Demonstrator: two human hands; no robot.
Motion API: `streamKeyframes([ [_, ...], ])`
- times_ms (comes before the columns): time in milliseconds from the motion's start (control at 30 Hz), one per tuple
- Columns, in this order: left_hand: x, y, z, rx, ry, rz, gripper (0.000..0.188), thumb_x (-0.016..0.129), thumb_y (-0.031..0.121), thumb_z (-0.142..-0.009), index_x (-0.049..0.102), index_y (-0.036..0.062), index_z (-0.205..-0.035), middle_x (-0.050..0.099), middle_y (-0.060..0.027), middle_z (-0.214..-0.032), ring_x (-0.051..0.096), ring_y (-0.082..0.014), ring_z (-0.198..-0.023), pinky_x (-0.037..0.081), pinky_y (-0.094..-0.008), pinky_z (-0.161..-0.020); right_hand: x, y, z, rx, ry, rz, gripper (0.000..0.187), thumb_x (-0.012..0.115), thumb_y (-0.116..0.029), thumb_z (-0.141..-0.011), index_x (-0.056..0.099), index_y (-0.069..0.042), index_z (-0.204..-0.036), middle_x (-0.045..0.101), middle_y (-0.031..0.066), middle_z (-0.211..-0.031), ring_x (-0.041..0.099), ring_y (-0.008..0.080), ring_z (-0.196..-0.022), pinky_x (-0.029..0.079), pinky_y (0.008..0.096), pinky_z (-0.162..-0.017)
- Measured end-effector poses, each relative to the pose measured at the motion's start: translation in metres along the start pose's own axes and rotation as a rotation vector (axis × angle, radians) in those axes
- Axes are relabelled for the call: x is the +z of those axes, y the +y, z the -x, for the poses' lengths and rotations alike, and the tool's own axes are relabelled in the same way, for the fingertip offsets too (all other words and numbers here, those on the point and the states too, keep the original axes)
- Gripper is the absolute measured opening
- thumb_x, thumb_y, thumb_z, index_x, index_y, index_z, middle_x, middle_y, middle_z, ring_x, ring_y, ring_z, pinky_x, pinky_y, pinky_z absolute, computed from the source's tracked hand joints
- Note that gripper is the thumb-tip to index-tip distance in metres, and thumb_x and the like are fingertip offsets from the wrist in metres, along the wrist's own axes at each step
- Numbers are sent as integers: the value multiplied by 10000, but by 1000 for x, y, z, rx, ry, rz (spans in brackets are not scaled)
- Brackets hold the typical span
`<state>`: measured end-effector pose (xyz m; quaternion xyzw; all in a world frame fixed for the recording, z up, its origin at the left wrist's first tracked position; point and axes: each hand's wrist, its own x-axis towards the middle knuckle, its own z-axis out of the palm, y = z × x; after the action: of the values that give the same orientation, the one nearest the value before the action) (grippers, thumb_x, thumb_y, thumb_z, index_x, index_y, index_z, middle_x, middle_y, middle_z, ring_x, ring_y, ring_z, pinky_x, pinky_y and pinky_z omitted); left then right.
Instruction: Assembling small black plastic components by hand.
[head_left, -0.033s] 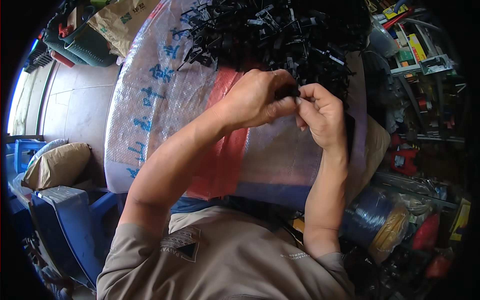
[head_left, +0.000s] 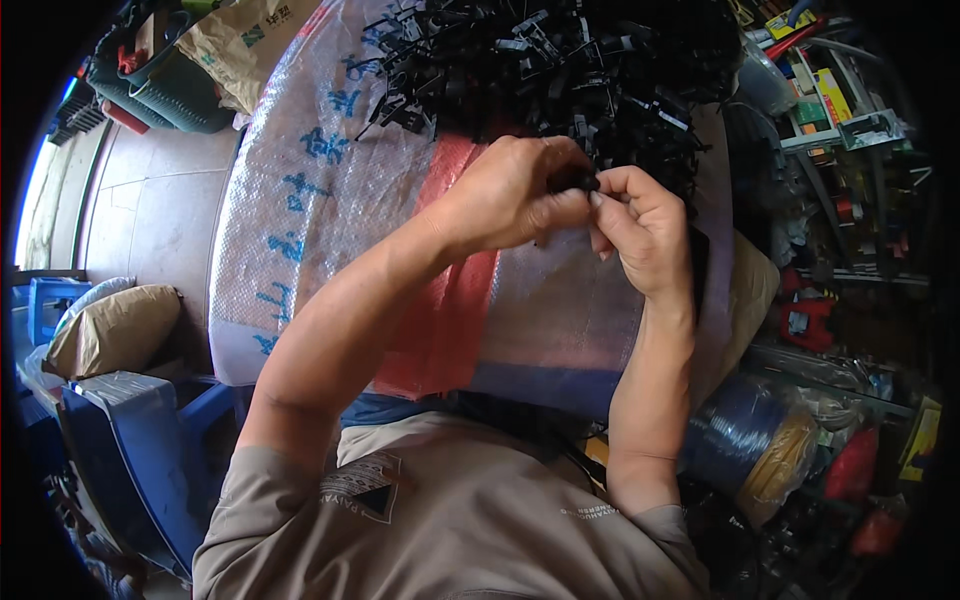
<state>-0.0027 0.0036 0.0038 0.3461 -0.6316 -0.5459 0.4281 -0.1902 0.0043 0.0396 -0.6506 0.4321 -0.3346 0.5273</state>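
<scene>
A small black part (head_left: 570,181), apparently plastic, sits in the curled fingers of my left hand (head_left: 515,195). The left thumb presses along its near side, and the fingers hide most of its shape. My right hand (head_left: 648,238) meets the left one, thumb and forefinger pinched together at the part's right end. Just beyond both hands lies a large heap of black plastic parts (head_left: 560,75), tangled together, some with pale metallic strips. The heap rests on a whitish woven plastic sack (head_left: 270,215) with a red band (head_left: 440,330) and blue handwriting; both hands are above this sack.
Blue plastic stools (head_left: 140,450) and a stuffed tan sack (head_left: 118,330) stand at the left. Far left are a dark green basket (head_left: 180,95) and a brown paper bag (head_left: 245,50). Cluttered shelves (head_left: 850,130) and a plastic-wrapped blue roll (head_left: 735,430) line the right.
</scene>
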Motion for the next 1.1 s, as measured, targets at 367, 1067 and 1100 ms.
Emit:
streamKeyframes([
  [367, -24, -18, -10, -303, 266, 958, 159, 581, 216, -911, 599, 61, -942, 649, -79, -773, 603, -152, -592, 475, -251, -470, 25, 57, 14, -221, 421, 896, 190, 672, -175, -816, 588, -11, -774, 608, 178, -666, 606, 380, -629, 478, 443, -576],
  [1067, 9, 1, 1, -59, -20, 18, 246, 648, 95, -882, 606, -10, -1100, 647, -53, -916, 572, -95, -739, 477, -250, -646, 19, 45, 22, -225, 343, -83, 181, 613, -103, -935, 602, -34, -1102, 607, -2, -790, 532, 63, -678, 450, 202, -642],
  [1100, 12, 2, 2, -58, -20, 20, 246, 648, 95, -882, 606, -10, -1100, 647, -53, -916, 572, -95, -739, 477, -250, -646, 17, 46, 22, -224, 342, -81, 181, 613, -103, -935, 602, -34, -1102, 607, -2, -790, 532, 63, -678, 450, 202, -642],
])
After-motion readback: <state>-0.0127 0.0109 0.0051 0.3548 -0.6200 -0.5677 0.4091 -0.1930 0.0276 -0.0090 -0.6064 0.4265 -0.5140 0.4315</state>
